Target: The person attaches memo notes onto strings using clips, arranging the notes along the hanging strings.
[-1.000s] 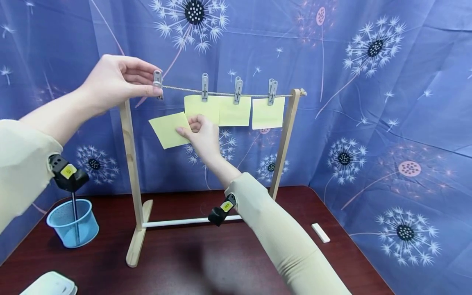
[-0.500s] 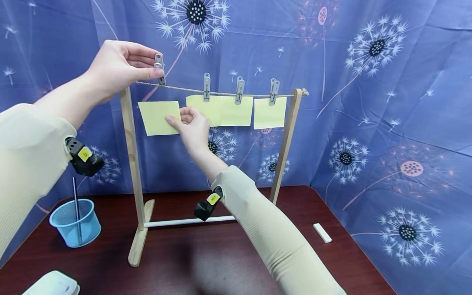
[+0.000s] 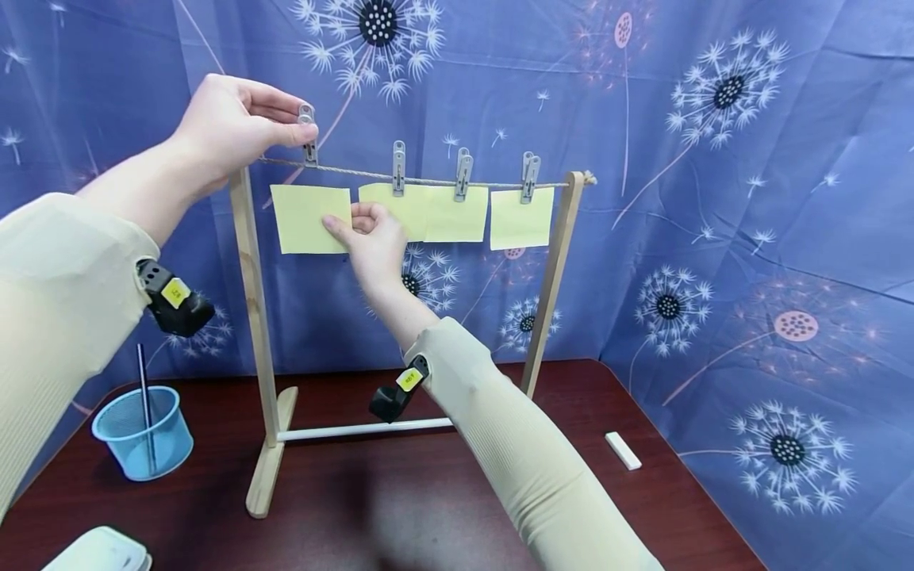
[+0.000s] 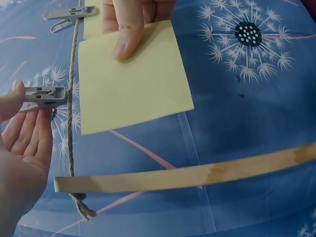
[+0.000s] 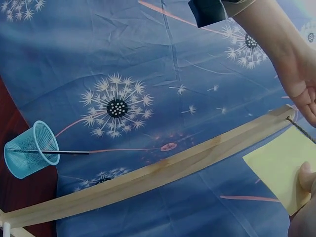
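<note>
My left hand [image 3: 232,123] pinches a grey clothespin [image 3: 308,135] between thumb and fingers. The clothespin's tip is right at the twine [image 4: 72,118] in the left wrist view. Below the line, my right hand [image 3: 374,238] pinches the right edge of a yellow sticky note [image 3: 307,218], thumb in front and fingers behind. The note hangs nearly level, its top edge a little under the twine. To its right, further yellow notes [image 3: 457,216] hang from the line, held by grey clothespins [image 3: 462,174]; the right hand overlaps the nearest one in the head view.
A wooden stand with two posts [image 3: 251,309] and a white crossbar [image 3: 364,430] carries the twine. On the dark table [image 3: 428,507] are a blue mesh cup [image 3: 146,444] with a pen [image 3: 143,385], a white bar [image 3: 623,450] and a white object [image 3: 100,551]. A patterned blue cloth hangs behind.
The right hand has raised the note to the left and straightened it beneath the line. The left hand has lifted, bringing the clothespin up over the twine, then tipped it slightly.
</note>
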{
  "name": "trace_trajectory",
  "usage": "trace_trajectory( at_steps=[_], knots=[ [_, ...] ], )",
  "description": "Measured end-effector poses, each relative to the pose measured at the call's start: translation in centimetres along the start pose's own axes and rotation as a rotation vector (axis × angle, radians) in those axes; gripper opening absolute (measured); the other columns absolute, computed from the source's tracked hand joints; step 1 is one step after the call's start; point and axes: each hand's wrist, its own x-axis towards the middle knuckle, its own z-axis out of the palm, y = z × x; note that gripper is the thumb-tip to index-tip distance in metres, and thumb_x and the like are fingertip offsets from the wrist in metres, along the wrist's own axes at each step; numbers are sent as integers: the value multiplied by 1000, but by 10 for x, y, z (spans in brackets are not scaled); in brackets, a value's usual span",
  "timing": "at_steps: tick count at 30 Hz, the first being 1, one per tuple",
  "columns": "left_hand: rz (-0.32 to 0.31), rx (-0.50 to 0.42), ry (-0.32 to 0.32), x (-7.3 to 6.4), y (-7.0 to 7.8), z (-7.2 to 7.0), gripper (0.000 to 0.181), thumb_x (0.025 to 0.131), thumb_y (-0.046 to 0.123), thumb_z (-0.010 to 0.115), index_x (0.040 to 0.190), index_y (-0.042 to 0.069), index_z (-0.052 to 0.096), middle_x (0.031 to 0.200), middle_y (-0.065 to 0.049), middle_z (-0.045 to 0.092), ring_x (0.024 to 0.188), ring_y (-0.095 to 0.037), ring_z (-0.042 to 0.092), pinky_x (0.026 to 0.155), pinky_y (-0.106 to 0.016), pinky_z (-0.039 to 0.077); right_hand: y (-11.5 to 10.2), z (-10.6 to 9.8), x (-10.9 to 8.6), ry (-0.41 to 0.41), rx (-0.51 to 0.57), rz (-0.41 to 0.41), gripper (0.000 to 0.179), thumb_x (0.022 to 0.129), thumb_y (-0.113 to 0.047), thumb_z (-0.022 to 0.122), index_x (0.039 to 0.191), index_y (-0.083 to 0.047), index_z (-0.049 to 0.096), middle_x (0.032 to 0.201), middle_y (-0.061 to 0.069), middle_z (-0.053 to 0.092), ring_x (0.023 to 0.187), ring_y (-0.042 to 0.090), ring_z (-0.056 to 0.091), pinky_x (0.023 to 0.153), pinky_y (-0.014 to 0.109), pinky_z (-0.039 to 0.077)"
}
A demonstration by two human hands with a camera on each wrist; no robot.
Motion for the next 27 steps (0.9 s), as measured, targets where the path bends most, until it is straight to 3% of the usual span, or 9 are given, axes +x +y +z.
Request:
trace_trajectory(
  at_steps=[5,10,19,27],
  knots=[
    [-36,-84,54,-2,4,4,47,86,30,75,129,13,65,83,24,62,138,-16,37,121,-38,20,0,-1,1,-10,-9,6,33,80,-13,81,102,6,64,75,6,63,65,2,51,60,12,42],
    [-62,-128,113,-4,8,6,39,86,31,75,122,16,70,90,21,62,139,-14,34,123,-38,11,1,-3,1,-9,-14,5,33,80,-13,81,102,6,64,77,10,65,64,2,52,59,12,42],
    [-79,-118,154,-4,9,7,33,85,31,75,116,18,73,89,21,61,124,-8,43,121,-38,17,2,-4,1,-16,-26,2,33,81,-14,80,103,6,65,82,18,68,64,2,52,60,12,41],
    [-85,-89,137,-3,8,9,37,86,31,75,119,14,71,82,23,61,129,-13,44,121,-38,19,1,-5,2,-20,-24,-8,32,81,-13,80,102,6,65,80,15,67,64,2,51,59,12,41]
  ],
)
